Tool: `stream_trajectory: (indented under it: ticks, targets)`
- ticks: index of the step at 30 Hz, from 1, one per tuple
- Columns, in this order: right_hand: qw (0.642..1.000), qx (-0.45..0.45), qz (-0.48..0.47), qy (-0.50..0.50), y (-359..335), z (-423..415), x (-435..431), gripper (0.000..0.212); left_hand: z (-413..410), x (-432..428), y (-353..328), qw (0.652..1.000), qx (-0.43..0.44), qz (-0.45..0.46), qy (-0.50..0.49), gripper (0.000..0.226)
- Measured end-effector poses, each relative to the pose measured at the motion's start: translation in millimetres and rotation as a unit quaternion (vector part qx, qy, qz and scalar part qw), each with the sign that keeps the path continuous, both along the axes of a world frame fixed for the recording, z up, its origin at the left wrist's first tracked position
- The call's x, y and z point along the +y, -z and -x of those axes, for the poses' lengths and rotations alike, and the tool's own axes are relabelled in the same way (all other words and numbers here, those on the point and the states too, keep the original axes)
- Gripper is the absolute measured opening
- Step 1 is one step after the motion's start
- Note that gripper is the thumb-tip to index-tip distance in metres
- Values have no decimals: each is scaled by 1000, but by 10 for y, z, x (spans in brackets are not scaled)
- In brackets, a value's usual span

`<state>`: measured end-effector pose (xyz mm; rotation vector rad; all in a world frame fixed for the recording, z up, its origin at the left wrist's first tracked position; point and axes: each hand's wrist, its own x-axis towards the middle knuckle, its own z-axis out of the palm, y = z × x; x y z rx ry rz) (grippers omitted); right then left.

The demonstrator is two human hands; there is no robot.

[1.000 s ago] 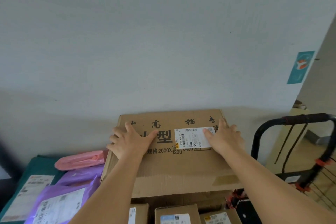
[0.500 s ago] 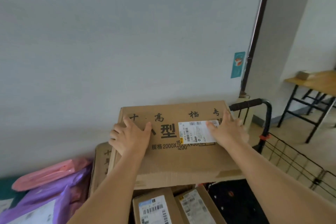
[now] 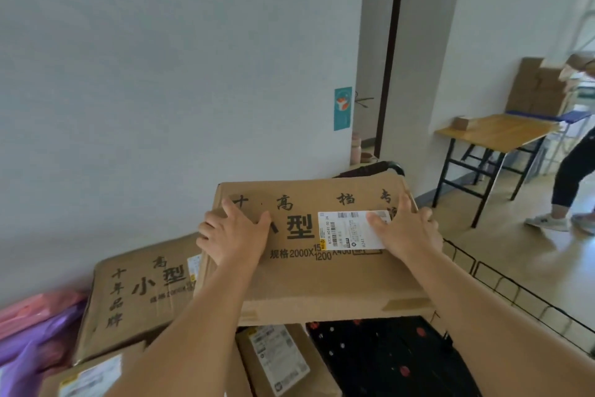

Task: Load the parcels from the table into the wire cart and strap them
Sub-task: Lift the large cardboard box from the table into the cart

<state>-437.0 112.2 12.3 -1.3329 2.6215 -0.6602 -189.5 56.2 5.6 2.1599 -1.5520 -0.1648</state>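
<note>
I hold a large cardboard box (image 3: 322,280) with black printed characters and a white shipping label in the air. My left hand (image 3: 235,235) grips its left top edge, and my right hand (image 3: 405,232) grips its right top edge over the label. The box hangs above the left end of the black wire cart (image 3: 515,293), whose handle (image 3: 383,168) shows just behind it. A black, red-dotted sheet (image 3: 386,358) lies in the cart. A second similar box (image 3: 135,293) and two smaller labelled boxes (image 3: 277,361) (image 3: 87,377) sit lower left.
Purple (image 3: 32,342) and pink (image 3: 35,306) mailer bags lie at the far left. A white wall stands close ahead. To the right are a wooden table (image 3: 495,132), stacked cartons (image 3: 534,87) and a person's legs (image 3: 573,171) on the open floor.
Both hands have carried the large box to the right, off the pile and over the cart's end. The second printed box underneath has come into view.
</note>
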Motion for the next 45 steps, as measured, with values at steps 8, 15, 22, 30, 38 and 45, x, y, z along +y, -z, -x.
stream_trajectory:
  ticks: [8,15,22,30,38,45]
  targets:
    - [1000,-11,-8,-22,102,1211,355,88,1162,360,147,1000,22,-11,-2,83]
    - [999,-35,10,-38,268,2203,543,95,2115,646,452,996,79,-28,-12,84]
    - [997,-55,-2,-45,531,2692,411,100,2554,559,677,990,135,-44,-13,82]
    - [999,-49,1,-14,765,3150,129,98,2973,91,1032,974,215,-68,33,86]
    - [999,-54,-4,-2,1060,3655,-109,98,3419,-210,1412,963,250,-88,58,95]
    - [994,-77,-61,-46,1596,4043,-489,99,3726,-278,1967,952,270,-142,-2,99]
